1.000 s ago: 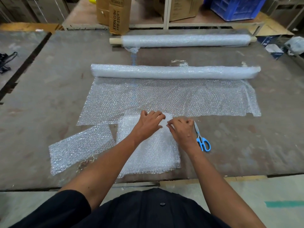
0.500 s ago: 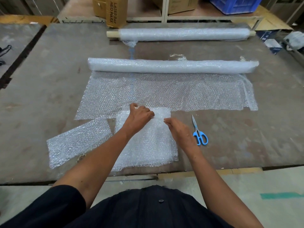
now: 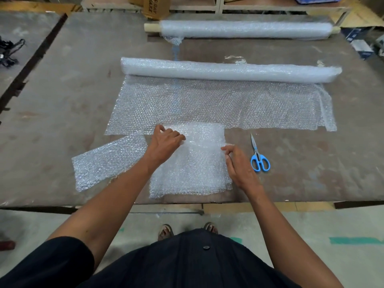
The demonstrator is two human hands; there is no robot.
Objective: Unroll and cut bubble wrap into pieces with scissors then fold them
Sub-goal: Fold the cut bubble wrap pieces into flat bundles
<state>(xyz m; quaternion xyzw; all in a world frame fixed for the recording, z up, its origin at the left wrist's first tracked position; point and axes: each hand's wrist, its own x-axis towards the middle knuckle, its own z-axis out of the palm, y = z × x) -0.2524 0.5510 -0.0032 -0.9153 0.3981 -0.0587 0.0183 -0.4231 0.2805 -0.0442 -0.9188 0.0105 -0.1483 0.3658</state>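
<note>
A cut, folded bubble wrap piece (image 3: 193, 169) lies at the table's near edge. My left hand (image 3: 166, 143) rests on its far left part with fingers curled into the wrap. At the piece's right edge, my right hand (image 3: 239, 163) pinches the wrap with its fingertips. Blue-handled scissors (image 3: 258, 159) lie shut on the table just right of my right hand. Beyond the piece spreads the unrolled sheet (image 3: 207, 104), still joined to the bubble wrap roll (image 3: 228, 69). Another cut piece (image 3: 108, 161) lies flat to the left.
A second bubble wrap roll (image 3: 245, 29) on a wooden core lies at the table's far side. Cardboard boxes (image 3: 155, 7) stand behind it. The brown table (image 3: 62, 90) ends just in front of me, with a dark gap along its left.
My right hand has slid from the piece's far edge to its right edge, away from my left hand. The left hand has shifted slightly left on the wrap.
</note>
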